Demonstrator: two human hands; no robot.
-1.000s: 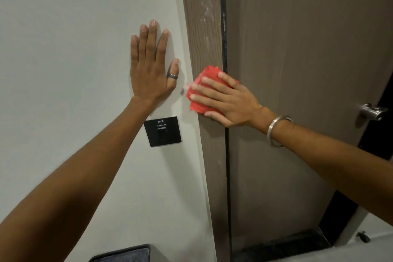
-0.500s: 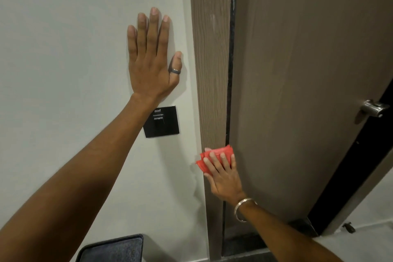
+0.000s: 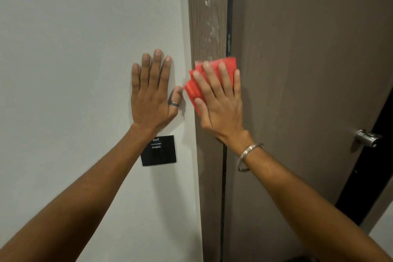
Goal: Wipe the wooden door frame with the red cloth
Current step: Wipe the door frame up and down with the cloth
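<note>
Pressing red cloth to door frame, flat right hand sits beside flat left hand on wall.

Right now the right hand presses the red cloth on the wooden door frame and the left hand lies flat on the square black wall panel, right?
No: head view shows the left hand flat on the white wall, above the square black panel.

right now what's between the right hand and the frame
The red cloth: the right hand presses it flat against the frame with straight fingers. The head view shows this.
</note>
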